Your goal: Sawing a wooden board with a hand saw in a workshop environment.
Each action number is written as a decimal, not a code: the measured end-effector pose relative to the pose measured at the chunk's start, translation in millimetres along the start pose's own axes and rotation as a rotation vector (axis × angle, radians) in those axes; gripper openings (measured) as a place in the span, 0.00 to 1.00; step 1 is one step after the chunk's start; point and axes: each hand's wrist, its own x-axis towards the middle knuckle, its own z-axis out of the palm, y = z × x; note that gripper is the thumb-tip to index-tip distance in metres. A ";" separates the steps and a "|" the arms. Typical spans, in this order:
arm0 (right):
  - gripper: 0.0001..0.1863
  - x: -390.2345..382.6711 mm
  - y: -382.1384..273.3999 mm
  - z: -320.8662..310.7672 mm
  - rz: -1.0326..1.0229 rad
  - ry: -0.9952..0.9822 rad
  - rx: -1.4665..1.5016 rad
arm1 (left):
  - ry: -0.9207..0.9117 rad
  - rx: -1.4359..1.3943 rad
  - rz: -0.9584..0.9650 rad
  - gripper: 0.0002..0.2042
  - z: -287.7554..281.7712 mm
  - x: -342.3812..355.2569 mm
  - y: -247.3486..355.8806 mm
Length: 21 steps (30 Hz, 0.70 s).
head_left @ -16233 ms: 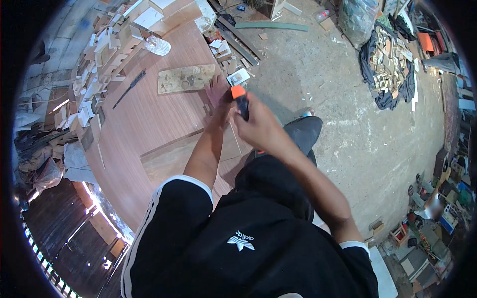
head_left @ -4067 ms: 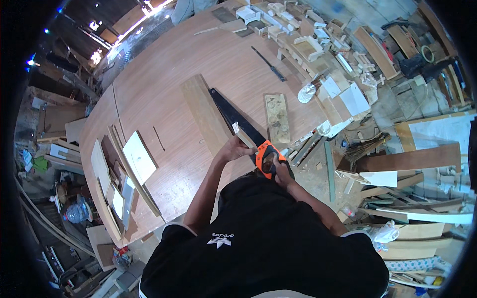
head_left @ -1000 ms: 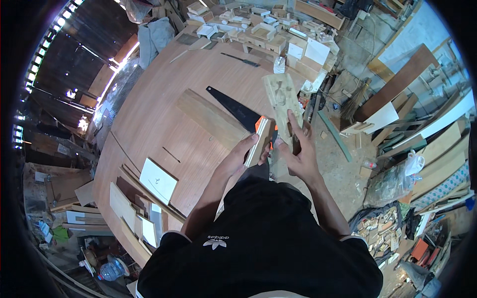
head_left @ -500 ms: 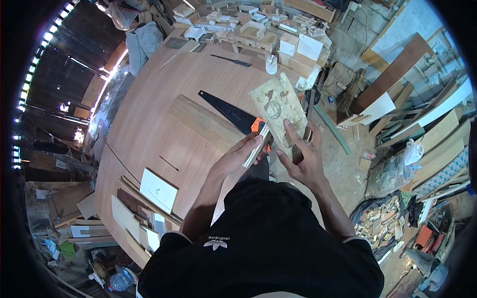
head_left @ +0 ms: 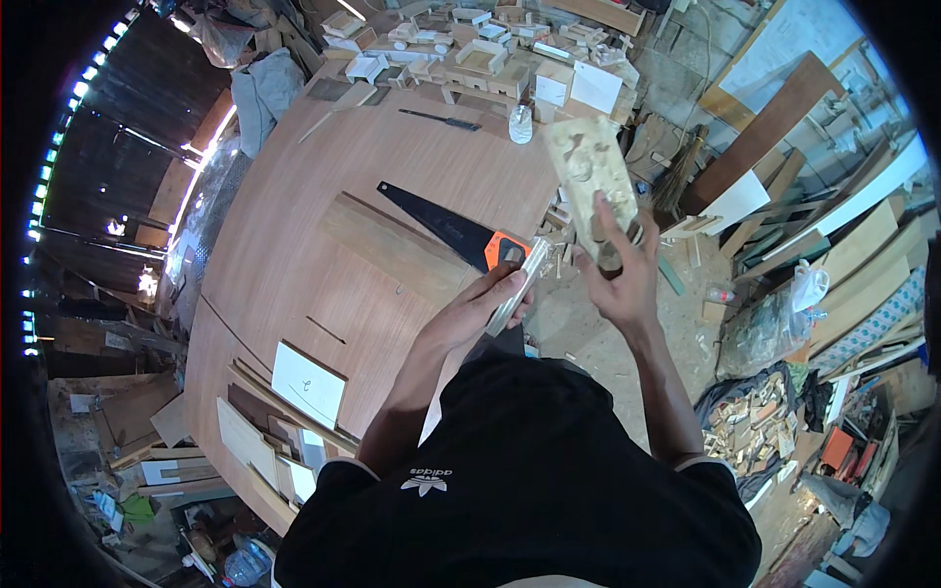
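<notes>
Near the table's front right edge, my left hand [head_left: 488,300] is closed around a short, narrow piece of pale wood [head_left: 521,282], held tilted; it looks layered or grooved along its side. My right hand [head_left: 623,272] grips the lower end of a flat, yellowish rectangular block [head_left: 591,169] with worn, blotchy patches on its face. The block is raised to the right of the wood piece, and the two are apart. Behind my left hand a handsaw [head_left: 437,221] with a black blade and orange handle lies on the table, partly over a wide wooden board [head_left: 392,245].
The brown table [head_left: 255,245] carries small wooden models [head_left: 480,69] at its far end, with a clear plastic bottle [head_left: 520,123] and a dark slim tool [head_left: 439,120] nearby. A white panel [head_left: 309,380] lies front left. Wood scraps [head_left: 750,426] are heaped on the floor to the right.
My right hand has moved the block to the right, away from the wood piece. My left hand still holds that piece, slightly further right. The whole view has shifted a little.
</notes>
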 end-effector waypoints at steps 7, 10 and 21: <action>0.35 -5.8 -29.6 -11.5 -0.169 -0.105 -0.027 | -0.058 -0.090 -0.003 0.22 2.7 5.4 -2.6; 0.36 -11.9 -31.4 -15.5 -0.199 -0.113 -0.098 | -0.029 -0.064 -0.002 0.25 0.4 9.9 -6.9; 0.34 -1.0 -21.5 -16.6 -0.143 -0.080 -0.140 | -0.132 -0.259 -0.045 0.24 6.7 19.1 -3.2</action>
